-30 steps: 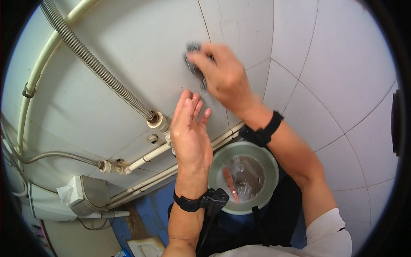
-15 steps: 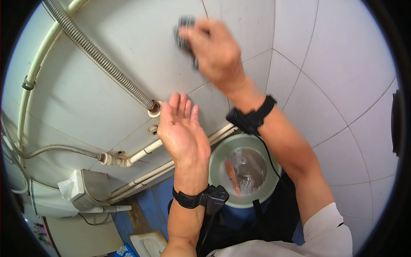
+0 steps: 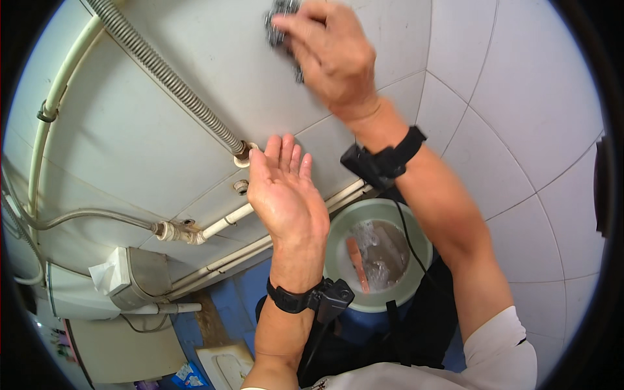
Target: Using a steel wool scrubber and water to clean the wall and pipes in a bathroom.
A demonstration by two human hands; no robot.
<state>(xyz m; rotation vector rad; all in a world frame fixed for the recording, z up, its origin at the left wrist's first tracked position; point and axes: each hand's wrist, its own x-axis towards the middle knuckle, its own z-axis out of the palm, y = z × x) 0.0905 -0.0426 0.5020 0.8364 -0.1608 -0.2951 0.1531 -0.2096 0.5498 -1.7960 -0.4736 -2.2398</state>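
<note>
Now, in the head view, the right hand (image 3: 339, 55), near 12 o'clock, pinches a dark scouring pad (image 3: 277, 29) at the tiled wall (image 3: 214, 71); whether the two touch I cannot tell. Over the past second it has climbed, so the pad is at a higher patch of wall. The left hand (image 3: 286, 201), near the centre, has turned palm up, open and holding nothing. A green basin (image 3: 335, 266) of cloudy water (image 3: 385, 276) sits between 4 and 5 o'clock.
</note>
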